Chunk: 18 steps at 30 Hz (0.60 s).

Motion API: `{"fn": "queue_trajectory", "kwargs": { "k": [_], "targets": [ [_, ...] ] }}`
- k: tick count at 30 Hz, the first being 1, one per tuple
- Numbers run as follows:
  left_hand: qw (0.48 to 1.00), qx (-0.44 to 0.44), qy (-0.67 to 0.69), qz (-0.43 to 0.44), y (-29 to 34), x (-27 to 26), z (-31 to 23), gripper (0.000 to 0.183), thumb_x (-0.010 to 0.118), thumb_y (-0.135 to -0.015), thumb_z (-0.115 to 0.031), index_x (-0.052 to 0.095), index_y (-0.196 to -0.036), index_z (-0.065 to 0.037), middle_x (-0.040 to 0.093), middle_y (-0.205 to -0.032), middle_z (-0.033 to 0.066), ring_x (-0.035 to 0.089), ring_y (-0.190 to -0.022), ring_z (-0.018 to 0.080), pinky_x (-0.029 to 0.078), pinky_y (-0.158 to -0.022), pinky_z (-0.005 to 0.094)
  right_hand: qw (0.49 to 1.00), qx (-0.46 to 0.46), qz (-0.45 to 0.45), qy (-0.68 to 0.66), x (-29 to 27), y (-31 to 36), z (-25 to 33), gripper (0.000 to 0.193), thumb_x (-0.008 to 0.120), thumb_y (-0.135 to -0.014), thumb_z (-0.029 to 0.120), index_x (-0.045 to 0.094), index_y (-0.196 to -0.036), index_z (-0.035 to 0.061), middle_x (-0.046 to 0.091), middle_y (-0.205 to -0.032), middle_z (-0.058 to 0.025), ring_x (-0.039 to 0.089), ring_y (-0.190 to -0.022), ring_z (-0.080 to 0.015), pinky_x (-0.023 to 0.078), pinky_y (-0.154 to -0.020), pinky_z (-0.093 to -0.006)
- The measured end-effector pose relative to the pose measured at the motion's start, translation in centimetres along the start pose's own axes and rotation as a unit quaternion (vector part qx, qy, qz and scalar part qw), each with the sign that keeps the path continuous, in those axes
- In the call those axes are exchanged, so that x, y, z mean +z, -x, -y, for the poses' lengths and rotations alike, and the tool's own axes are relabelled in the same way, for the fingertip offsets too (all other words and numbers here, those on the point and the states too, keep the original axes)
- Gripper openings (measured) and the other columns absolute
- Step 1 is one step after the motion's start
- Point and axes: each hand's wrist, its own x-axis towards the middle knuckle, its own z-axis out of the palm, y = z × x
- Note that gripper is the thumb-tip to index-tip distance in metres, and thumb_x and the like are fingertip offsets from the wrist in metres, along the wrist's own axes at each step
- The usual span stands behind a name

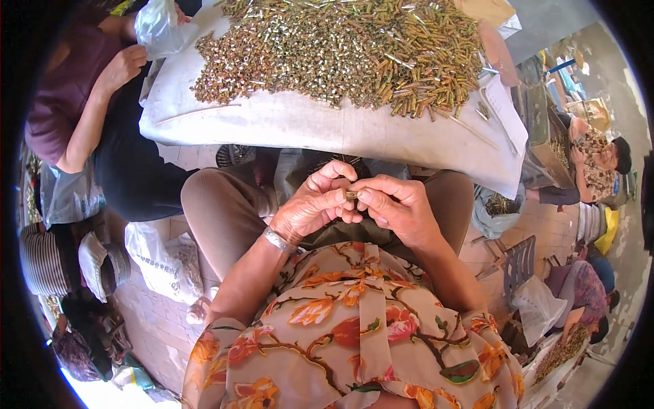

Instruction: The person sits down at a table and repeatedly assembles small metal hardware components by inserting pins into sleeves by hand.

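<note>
Basically, L hand (310,203) & R hand (403,208) both pinch one brass pc (351,195) btwn them, long axis approx. L–R.

floor (146,334): tiled | table (306,126): pale-covered | chair (519,262): dark, slatted | wall (630,82): patchy grey, probably | light (102,397): brightest lower left

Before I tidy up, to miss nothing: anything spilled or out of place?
A few metal pieces lie apart from the main pile, toward the right of the table. No spill stands out; the held piece is too small to judge.
</note>
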Motion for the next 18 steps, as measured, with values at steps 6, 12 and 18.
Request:
{"fn": "queue_trajectory", "kwargs": {
  "k": [6,12,18],
  "targets": [
    [0.934,0.047,-0.31,-0.173,-1.5,0.1,-2.5,0.021,0.066,-0.088,-0.015,0.061,-0.105,-0.005,0.065,-0.082,0.0034,0.057,-0.055,0.0071,0.048,-0.05,0.0196,0.952,0.111,-0.065,-0.278,-1.9,-1.6,-1.4,0.029,0.049,-0.097,0.032,0.057,-0.097,0.0042,0.056,-0.085,-0.0035,0.051,-0.057,-0.0099,0.038,-0.043,-0.0214],
    [0.588,0.283,-0.717,-0.245,-6.5,-1.7,-5.7,0.014,0.065,-0.08,-0.003,0.066,-0.093,-0.006,0.064,-0.084,0.0092,0.063,-0.065,0.0177,0.051,-0.06,0.0298,0.98,0.027,-0.174,0.092,-7.5,-8.1,-0.1,0.018,0.057,-0.093,0.019,0.063,-0.105,0.0067,0.055,-0.073,-0.0022,0.056,-0.063,-0.0175,0.042,-0.047,-0.0281],
    [0.384,0.221,-0.875,-0.194,-9.4,-1.8,-6.5,0.01,0.061,-0.078,-0.007,0.065,-0.088,-0.008,0.057,-0.089,0.0089,0.063,-0.086,0.0255,0.052,-0.075,0.0367,0.689,-0.258,-0.175,0.654,-10.7,-12.3,-2.1,0.024,0.061,-0.082,0.007,0.067,-0.104,0.0164,0.058,-0.084,-0.0095,0.062,-0.066,-0.0312,0.05,-0.059,-0.0424]
  ]
}}
